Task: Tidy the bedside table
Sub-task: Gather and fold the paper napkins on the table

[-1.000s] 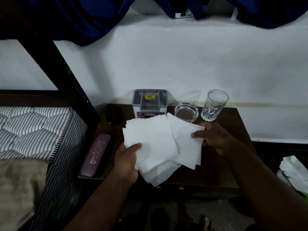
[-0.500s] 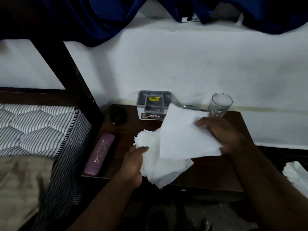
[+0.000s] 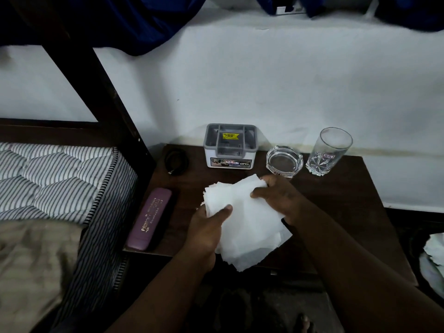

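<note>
A loose stack of white paper napkins (image 3: 249, 227) is held over the dark wooden bedside table (image 3: 348, 212). My left hand (image 3: 206, 229) grips the stack's left edge, thumb on top. My right hand (image 3: 278, 195) holds the far right corner, thumb across the top sheet. Behind the napkins stand a grey and white holder box (image 3: 230, 146), a clear glass ashtray (image 3: 284, 161) and an empty drinking glass (image 3: 329, 151). A purple spectacle case (image 3: 150, 218) lies along the table's left edge, and a small black coiled object (image 3: 176, 161) sits at the back left.
A bed with a striped mattress (image 3: 57, 179) and a beige cover (image 3: 31, 265) adjoins the table on the left, behind a dark bedpost (image 3: 96, 75). The white wall (image 3: 264, 80) rises right behind the table. Crumpled white paper (image 3: 432, 263) lies low on the right.
The spread napkins have been gathered: my right hand lifted a bunch and laid it onto the pile in my left hand. The ashtray is uncovered again.
</note>
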